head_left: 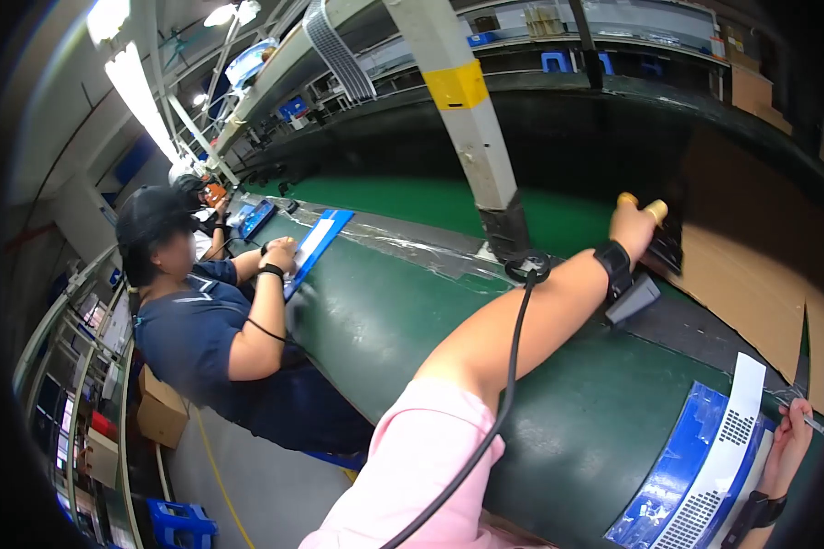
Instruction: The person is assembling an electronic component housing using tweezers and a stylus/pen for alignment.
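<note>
My left arm stretches far across the green bench. Yellow finger cots cover two fingertips of my left hand [634,229], which stand apart with nothing visible between them. Beside that hand is a dark object [670,242], too shadowed to name. At the lower right, my right hand [786,448] is closed on slim metal tweezers [816,424]. Next to it a long white strip [731,435] with rows of small black squares lies over a blue board [673,467] with shiny clear film. The strip's upper end reaches past the board.
Brown cardboard [742,265] stands at the right. A grey block [632,300] lies below my left wrist. A post [471,137] with a yellow band rises from the bench, and a black cable [499,412] crosses my arm. A co-worker [201,311] at left handles a blue-and-white board [318,245].
</note>
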`<state>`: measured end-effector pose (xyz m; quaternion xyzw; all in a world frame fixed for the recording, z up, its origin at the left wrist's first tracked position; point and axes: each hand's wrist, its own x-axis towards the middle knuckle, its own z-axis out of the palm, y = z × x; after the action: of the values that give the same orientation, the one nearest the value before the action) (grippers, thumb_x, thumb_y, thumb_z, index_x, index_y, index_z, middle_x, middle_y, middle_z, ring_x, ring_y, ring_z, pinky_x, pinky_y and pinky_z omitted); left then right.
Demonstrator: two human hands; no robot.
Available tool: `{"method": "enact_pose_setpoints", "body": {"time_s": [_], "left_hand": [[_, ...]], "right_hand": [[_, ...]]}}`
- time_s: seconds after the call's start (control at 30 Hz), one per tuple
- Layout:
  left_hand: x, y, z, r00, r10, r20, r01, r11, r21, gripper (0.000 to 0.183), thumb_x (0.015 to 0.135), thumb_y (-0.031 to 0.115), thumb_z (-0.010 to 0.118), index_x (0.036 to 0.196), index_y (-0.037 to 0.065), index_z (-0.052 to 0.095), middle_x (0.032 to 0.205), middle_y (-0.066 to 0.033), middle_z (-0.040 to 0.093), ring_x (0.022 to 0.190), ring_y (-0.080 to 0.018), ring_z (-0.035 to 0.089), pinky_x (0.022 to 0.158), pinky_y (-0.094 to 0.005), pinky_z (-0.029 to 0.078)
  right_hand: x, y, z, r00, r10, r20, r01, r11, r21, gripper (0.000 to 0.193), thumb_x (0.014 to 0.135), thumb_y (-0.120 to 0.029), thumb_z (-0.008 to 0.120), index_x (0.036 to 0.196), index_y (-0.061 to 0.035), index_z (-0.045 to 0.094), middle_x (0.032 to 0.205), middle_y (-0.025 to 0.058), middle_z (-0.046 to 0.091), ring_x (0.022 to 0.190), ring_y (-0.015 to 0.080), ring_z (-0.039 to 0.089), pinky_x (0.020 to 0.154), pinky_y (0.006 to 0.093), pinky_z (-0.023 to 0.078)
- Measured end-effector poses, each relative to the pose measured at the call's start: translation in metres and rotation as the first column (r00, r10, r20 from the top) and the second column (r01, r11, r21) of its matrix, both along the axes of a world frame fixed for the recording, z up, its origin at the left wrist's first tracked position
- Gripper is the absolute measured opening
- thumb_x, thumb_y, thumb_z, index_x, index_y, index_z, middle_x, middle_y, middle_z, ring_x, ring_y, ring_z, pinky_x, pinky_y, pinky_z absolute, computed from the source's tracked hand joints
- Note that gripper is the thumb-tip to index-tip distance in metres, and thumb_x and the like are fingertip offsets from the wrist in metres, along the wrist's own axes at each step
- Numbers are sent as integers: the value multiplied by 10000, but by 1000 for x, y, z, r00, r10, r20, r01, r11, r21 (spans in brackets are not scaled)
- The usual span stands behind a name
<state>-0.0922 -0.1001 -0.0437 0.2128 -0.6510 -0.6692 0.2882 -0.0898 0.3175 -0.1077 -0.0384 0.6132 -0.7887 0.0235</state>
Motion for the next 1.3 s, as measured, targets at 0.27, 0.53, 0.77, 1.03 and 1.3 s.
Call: {"method": "enact_pose_setpoints", "body": {"time_s": [0.27, 0.53, 0.77, 1.03, 1.3], "left_hand": [[81, 27, -6, 858, -512, -39, 482, 830, -280, 313, 836, 140, 577, 1108, 0, 511, 963, -71, 587, 874, -131, 555, 761, -252, 446], [123, 49, -26, 720, -693, 38, 641, 685, 346, 304, 833, 128, 578, 1096, -11, 513, 912, -125, 612, 750, -150, 588, 675, -260, 490], [128, 40, -33, 685, -713, 152, 689, 701, 183, 251, 852, 46, 533, 1096, -7, 511, 927, -121, 599, 777, -154, 582, 706, -268, 489], [96, 27, -41, 934, -340, 110, 352, 825, -441, 302, 777, 53, 599, 1068, -4, 540, 956, -115, 590, 823, -151, 575, 714, -255, 471], [-3, -25, -45, 949, 97, 300, 192, 579, -793, 547, 723, 181, 670, 1132, -117, 462, 1026, -276, 565, 974, -353, 559, 838, -362, 439]], "right_hand": [[12, -20, 16, 999, 9, -48, -11, 1000, -30, 43, 835, -98, 560, 843, -65, 533, 698, 0, 528, 558, 33, 407, 471, 152, 287], [22, -20, 41, 984, -178, 9, 178, 981, -80, 22, 785, -44, 581, 794, -43, 561, 632, 49, 574, 488, 58, 460, 441, 167, 340], [14, -26, 23, 987, -154, 54, 160, 975, -155, 76, 744, -8, 621, 773, -4, 550, 630, 104, 590, 472, 87, 467, 431, 180, 345], [22, -27, 30, 990, -121, 68, 130, 980, -148, 92, 745, -10, 625, 747, -5, 533, 561, 68, 542, 520, 127, 525, 464, 198, 370], [9, -12, 26, 970, -242, -9, 239, 961, -140, 95, 735, -21, 641, 792, -30, 566, 683, 61, 601, 593, 108, 571, 509, 190, 392]]}}
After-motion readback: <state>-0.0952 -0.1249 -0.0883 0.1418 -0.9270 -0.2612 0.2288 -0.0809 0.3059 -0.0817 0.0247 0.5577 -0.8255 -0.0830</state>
